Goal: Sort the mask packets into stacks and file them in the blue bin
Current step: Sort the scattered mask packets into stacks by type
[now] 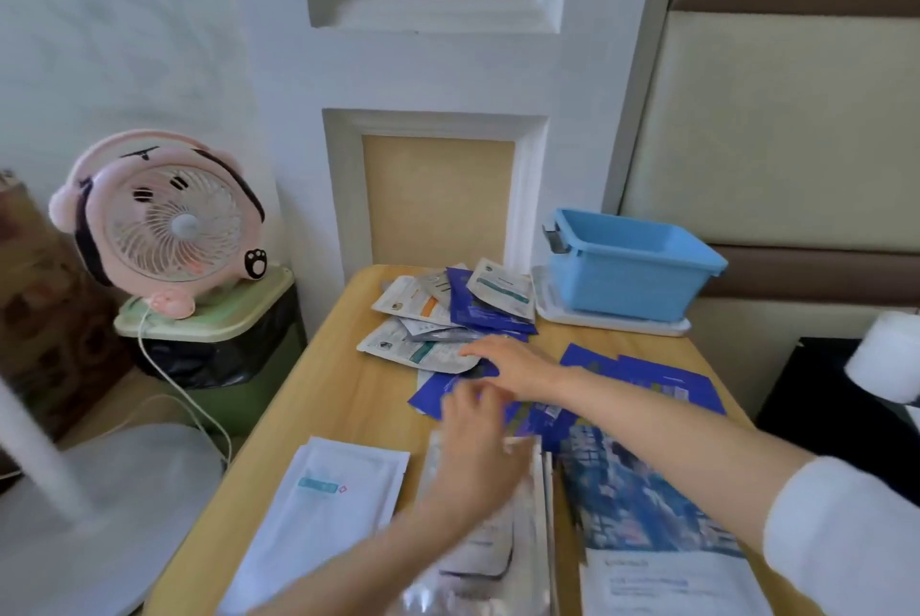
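Your right hand (508, 361) rests on the near edge of the loose heap of packets (448, 312), which spreads beyond both hands on the table (308, 406). Your left hand (473, 436) is just nearer you, over the far end of a near stack (498, 541). Left of that hand lies a single flat packet (328, 491). Right of it, under your right forearm, sit a second stack (637, 501) and, beyond that, a fanned row of packets (662, 381). Beyond and right of your right hand, the bin (632, 267) stands on a tray (612, 322). Far left of both hands, off the table, a fan (164, 227) stands on a lidded container (214, 327).
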`<action>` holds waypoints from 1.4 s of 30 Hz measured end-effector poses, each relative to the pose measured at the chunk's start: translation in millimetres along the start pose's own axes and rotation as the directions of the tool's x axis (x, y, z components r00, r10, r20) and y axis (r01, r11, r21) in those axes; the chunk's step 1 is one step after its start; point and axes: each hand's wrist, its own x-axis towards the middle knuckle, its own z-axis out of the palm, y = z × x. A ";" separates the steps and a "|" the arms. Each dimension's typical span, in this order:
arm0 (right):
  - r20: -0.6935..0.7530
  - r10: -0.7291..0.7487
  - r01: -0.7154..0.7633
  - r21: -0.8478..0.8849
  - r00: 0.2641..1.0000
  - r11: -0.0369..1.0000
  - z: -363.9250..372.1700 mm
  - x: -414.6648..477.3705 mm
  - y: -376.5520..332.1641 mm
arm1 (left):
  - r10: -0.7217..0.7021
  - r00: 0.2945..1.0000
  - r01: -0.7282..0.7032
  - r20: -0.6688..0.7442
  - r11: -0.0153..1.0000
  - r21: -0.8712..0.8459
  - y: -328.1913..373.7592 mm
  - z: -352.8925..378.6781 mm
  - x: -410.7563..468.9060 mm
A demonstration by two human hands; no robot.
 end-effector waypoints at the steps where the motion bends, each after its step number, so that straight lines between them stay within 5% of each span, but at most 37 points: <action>1: -0.033 -0.023 0.022 -0.018 0.999 1.000 5.0 4.4 0.4 | -0.003 0.998 0.002 -0.057 1.000 -0.007 -18.9 -14.1 10.3; 6: -0.271 -0.166 0.146 -0.095 0.948 0.985 11.5 19.4 2.0 | -0.203 0.956 0.195 -0.212 0.979 -0.056 -103.7 -70.5 49.9; 9: -0.433 -0.042 0.161 0.242 0.900 0.957 -4.1 13.9 1.1 | -0.272 0.936 0.249 -0.222 0.960 -0.125 -128.7 -85.1 60.2; 12: -0.391 0.180 0.197 0.748 0.903 0.634 -38.7 -4.6 -1.4 | -0.406 0.913 0.379 0.042 0.804 -0.458 -126.0 -84.9 64.7; 14: -0.252 0.165 0.176 0.910 0.954 0.376 -53.6 -22.5 -3.1 | -0.316 0.915 0.399 0.249 0.626 -0.671 -112.5 -78.5 65.7; 16: -0.116 0.107 0.087 0.967 0.987 0.238 -55.7 -40.4 -7.0 | -0.201 0.940 0.340 0.275 0.499 -0.797 -90.6 -74.1 65.4; 18: -0.023 0.073 0.010 0.983 0.997 0.183 -48.8 -53.9 -8.2 | -0.231 0.961 0.235 0.152 0.395 -0.888 -69.3 -73.1 66.7; 28: 0.037 0.140 -0.099 0.877 0.990 0.471 -54.8 -89.4 18.5 | -0.333 0.943 0.180 0.020 0.457 -0.871 -42.4 -92.3 54.7; 32: -0.032 0.308 -0.130 0.862 0.951 0.491 -66.9 -101.3 48.0 | -0.222 0.946 0.319 0.235 0.517 -0.795 -23.3 -88.9 44.8; 36: -0.103 0.456 -0.214 0.779 0.884 0.590 -68.7 -121.0 92.0 | -0.132 0.847 0.487 0.515 0.579 -0.653 12.6 -36.6 23.6; 42: -0.086 0.434 -0.203 0.792 0.897 0.575 -46.0 -169.4 108.9 | -0.170 0.799 0.568 0.577 0.531 -0.629 46.1 49.6 15.9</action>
